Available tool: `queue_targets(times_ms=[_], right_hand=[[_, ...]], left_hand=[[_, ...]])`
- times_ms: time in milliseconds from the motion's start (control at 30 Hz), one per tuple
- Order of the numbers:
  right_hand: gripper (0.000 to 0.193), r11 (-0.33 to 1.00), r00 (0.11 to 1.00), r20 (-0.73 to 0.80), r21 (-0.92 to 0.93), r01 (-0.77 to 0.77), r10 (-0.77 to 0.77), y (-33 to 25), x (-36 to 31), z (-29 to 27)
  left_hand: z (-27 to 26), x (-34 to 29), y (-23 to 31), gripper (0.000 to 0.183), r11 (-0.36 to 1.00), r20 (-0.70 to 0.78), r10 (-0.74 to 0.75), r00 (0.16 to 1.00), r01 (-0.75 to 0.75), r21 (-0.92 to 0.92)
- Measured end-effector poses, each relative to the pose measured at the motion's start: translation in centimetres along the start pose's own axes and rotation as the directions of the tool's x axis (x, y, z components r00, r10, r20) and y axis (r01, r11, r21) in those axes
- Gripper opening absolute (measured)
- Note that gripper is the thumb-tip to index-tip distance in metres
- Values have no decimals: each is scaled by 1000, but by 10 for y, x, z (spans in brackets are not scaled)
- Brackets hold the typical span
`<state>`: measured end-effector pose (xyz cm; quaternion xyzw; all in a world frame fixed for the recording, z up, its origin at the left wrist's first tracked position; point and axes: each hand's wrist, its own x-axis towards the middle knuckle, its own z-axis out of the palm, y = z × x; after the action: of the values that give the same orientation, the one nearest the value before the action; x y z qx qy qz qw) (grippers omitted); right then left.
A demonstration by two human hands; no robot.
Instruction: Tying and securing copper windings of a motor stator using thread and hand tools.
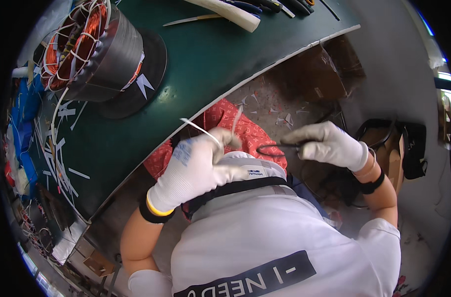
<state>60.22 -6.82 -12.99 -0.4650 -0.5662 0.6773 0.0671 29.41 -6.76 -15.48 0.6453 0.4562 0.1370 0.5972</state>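
My left hand (193, 163), in a white knit glove, is curled in front of my waist, with the thumb apart from the bent fingers. A white cord (200, 127) runs across those fingers. A blurred pale end rises just beyond them. To the right, my gloved right hand (329, 144) is closed on a thin black loop (271, 150), which points toward my left hand. The rest of that black piece is hidden in the fingers. At the far left of the green table stands a motor stator (109, 54), its copper windings (89, 37) laced with white cord.
The stator rests on a dark round base (156, 64) on the green table (200, 64). White strips (62, 148) lie scattered at left. A knife (195, 20) and other hand tools lie at the back. A cardboard box (314, 74) stands on the littered floor; red patterned cloth (225, 116) covers my lap.
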Motion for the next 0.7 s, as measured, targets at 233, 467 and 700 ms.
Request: queue_targets(times_ms=[233,467,700], right_hand=[[46,864,845,221,-265,-428,487,-28,-4,27],[40,879,890,155,-298,-372,429,-10,-10,43],[27,846,942,172,-506,-167,288,-26,-18,40]], left_hand=[[7,-9,-42,55,951,377,-75,923,-48,307],[27,-8,-46,42,909,333,11,943,-148,389],[35,-1,-24,35,812,309,232,922,-359,460]])
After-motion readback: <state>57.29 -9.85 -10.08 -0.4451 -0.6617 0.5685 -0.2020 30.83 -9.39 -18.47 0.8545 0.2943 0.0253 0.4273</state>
